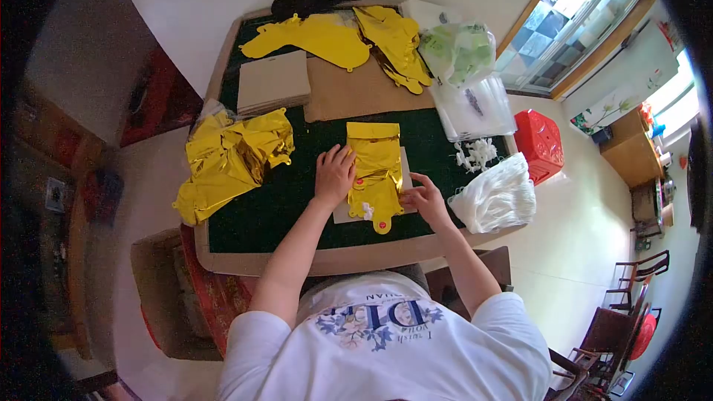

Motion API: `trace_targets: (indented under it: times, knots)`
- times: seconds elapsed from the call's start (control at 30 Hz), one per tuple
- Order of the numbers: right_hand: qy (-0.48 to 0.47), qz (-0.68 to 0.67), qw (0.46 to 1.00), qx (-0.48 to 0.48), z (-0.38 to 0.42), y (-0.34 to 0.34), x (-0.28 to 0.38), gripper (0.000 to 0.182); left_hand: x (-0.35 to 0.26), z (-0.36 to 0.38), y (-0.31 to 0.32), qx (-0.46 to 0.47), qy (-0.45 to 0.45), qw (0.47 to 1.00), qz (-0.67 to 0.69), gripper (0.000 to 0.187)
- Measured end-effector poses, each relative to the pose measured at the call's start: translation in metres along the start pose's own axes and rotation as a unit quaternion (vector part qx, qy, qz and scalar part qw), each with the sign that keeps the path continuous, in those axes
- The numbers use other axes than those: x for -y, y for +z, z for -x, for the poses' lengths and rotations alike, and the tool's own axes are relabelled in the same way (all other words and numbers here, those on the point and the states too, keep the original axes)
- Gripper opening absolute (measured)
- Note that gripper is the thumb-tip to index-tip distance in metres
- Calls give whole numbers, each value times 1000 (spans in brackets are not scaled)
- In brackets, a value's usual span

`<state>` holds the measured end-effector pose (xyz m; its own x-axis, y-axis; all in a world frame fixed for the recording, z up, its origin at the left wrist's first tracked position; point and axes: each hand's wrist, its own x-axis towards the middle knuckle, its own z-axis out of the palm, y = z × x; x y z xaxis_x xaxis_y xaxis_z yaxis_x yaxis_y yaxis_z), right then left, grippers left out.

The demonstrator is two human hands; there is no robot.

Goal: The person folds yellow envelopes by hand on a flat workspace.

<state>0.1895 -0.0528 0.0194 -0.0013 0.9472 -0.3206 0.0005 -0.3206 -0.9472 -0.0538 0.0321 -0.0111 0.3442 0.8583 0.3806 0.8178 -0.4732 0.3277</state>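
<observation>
A gold foil balloon (375, 150), folded into a narrow upright strip, lies in front of me on a beige cardboard sheet (342, 214). Its crinkled lower part carries red round marks, and a small white piece (368, 211) rests there. My left hand (336, 172) lies along the balloon's left edge, fingers stretched and their tips on the foil. At the lower right edge, my right hand (426, 199) has its thumb and fingers closed on the foil's side, with the index finger extended over the cardboard. The exact contact of the right fingertips is partly hidden.
Crumpled gold foil balloons (230, 160) lie at left, and flat ones (308, 38) at the back. A cardboard stack (272, 82) stands back left. Plastic bags (475, 111), white clips (475, 154) and a white string bundle (496, 197) lie at right. A red stool (538, 145) stands beyond the table.
</observation>
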Motion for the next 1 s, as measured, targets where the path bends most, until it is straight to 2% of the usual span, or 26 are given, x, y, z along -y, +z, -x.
trace_targets:
  times: [0.1, 0.23, 0.43, 0.53, 0.57, 0.6, 0.63, 0.7, 0.73, 0.83, 0.87, 0.9, 0.97, 1.0]
  knots:
    - [21, -60, 997, 47, 0, -4, 6, 47, 0, 0, 0, 2, -7, 1000, 5, 33]
    - [12, -69, 996, 61, 0, -4, 1, 49, 0, 0, 1, -1, -8, 1000, 1, 32]
    - [119, -50, 989, 73, 2, -3, 17, 53, 0, -1, 2, 9, -7, 1000, -5, 32]
    - [80, -86, 992, 41, -13, -1, 13, 51, 0, -1, 0, 14, -6, 1000, -8, 32]
    - [-3, 43, 999, -2, -31, -5, -2, 47, 1, -1, 0, 16, -3, 1000, -11, 32]
    - [-86, 170, 981, -46, -39, -4, 0, 43, 0, 0, 0, 17, -1, 1000, -11, 32]
    - [-87, 169, 981, -47, -45, -4, 3, 43, 0, -1, 0, 17, -6, 1000, -6, 32]
    - [-229, 352, 898, -133, -56, -1, 11, 30, -1, 0, -1, 17, -11, 1000, -2, 32]
    - [-255, 360, 886, -145, -61, 1, 16, 24, -1, 0, -2, 21, -8, 1000, -13, 33]
    - [-279, 363, 881, -120, -78, 1, 30, 24, 0, 0, 1, 25, -9, 1000, -14, 34]
    - [-233, 282, 927, -85, -80, 2, 33, 22, 2, 0, 3, 27, -12, 1000, -4, 36]
    - [-234, 283, 926, -84, -81, 2, 37, 22, 2, 0, 3, 25, -12, 1000, -4, 36]
    - [-160, 267, 949, -37, -82, 3, 42, 21, 2, 0, 4, 21, -10, 1000, -8, 35]
    - [-161, 268, 949, -36, -85, 2, 41, 21, 2, 0, 4, 20, -10, 1000, -8, 35]
